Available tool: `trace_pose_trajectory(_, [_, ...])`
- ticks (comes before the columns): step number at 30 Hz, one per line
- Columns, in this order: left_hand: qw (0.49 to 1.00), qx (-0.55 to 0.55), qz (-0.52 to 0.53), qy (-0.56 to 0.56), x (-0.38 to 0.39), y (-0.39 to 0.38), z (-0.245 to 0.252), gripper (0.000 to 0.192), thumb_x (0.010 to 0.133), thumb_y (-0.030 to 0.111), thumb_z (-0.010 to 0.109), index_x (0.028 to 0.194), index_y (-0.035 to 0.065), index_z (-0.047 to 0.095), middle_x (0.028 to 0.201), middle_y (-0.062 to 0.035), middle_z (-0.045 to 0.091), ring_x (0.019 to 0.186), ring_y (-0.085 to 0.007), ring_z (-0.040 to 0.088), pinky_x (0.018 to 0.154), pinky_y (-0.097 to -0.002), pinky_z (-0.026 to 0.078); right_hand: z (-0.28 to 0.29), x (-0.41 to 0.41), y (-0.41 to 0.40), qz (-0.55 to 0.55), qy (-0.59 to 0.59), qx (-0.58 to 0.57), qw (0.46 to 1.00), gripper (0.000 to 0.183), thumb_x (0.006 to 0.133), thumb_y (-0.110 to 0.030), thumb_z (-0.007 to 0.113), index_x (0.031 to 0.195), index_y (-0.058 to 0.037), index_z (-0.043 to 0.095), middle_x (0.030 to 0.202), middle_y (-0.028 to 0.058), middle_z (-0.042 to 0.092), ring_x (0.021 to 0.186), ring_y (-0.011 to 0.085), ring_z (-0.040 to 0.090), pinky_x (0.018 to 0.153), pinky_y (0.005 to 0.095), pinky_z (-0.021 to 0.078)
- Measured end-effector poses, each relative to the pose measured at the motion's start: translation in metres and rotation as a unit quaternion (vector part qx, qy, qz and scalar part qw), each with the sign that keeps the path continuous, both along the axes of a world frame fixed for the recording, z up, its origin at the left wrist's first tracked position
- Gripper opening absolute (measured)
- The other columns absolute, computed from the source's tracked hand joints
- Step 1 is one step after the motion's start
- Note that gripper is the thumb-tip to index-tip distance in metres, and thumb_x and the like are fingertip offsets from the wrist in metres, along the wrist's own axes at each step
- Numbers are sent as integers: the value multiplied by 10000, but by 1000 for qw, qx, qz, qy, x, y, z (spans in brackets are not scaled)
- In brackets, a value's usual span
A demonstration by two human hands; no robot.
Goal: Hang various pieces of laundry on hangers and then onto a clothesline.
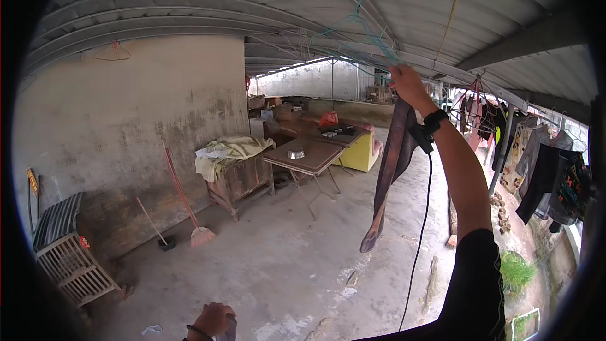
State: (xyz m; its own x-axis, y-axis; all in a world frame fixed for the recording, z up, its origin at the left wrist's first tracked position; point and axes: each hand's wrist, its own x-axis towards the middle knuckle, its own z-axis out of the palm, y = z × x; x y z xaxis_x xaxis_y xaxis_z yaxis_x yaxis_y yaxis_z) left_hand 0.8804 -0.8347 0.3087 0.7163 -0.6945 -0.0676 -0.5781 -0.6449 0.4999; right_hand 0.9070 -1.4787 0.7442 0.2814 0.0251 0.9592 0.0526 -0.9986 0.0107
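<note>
My right hand (408, 86) is raised at the upper right, with its fingers closed at the top of dark, sheer tights (391, 170). The tights hang down in a long strip, with a foot end showing at the bottom. Several teal wire clothes hangers (356, 20) cluster right at the fingers; whether the hand grips them too is unclear. Low at the bottom edge, my left hand (214, 318) is curled around a greyish cloth (230, 329), mostly cut off by the picture's edge.
A folding table (307, 154) with a metal bowl (296, 153) stands ahead, beside a cloth-covered wooden cabinet (241, 182). A broom (201, 234), a dustpan (165, 243) and a slatted cage (75, 265) line the left wall. Laundry (539, 170) hangs at right; a black cable (420, 237) dangles from my wrist.
</note>
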Motion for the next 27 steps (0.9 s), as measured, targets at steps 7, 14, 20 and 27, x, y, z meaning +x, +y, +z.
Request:
trace_pose_trajectory(7, [965,4,129,-229,-5,39,21,135,759,113,651,841,143,754,792,-86,634,874,-291,609,765,-443,469,19,-6,32,-15,-121,80,989,295,987,-257,480,862,-13,590,792,235,642,799,439,636,715,518,513])
trace_pose_trajectory(14, [905,-172,267,-284,-3,31,36,55,802,90,658,836,84,701,837,-123,631,818,-345,628,691,-426,508,24,-45,66,112,-217,192,950,361,1015,-259,469,870,32,626,760,190,648,645,328,651,573,403,510])
trace_pose_trajectory(20, [860,-393,294,-139,-5,8,45,104,879,17,551,910,29,649,1024,-126,607,858,-236,627,728,-350,506,-46,-73,124,200,-211,293,911,410,1049,-310,436,884,14,626,723,74,606,562,126,566,504,296,449])
trace_pose_trajectory(27, [735,-677,22,5,17,-61,103,181,981,107,497,1107,27,598,1491,-138,417,1235,-193,483,1015,-300,372,-205,-123,177,190,-201,368,888,397,1074,-322,366,881,-31,557,607,36,551,526,99,502,479,248,366])
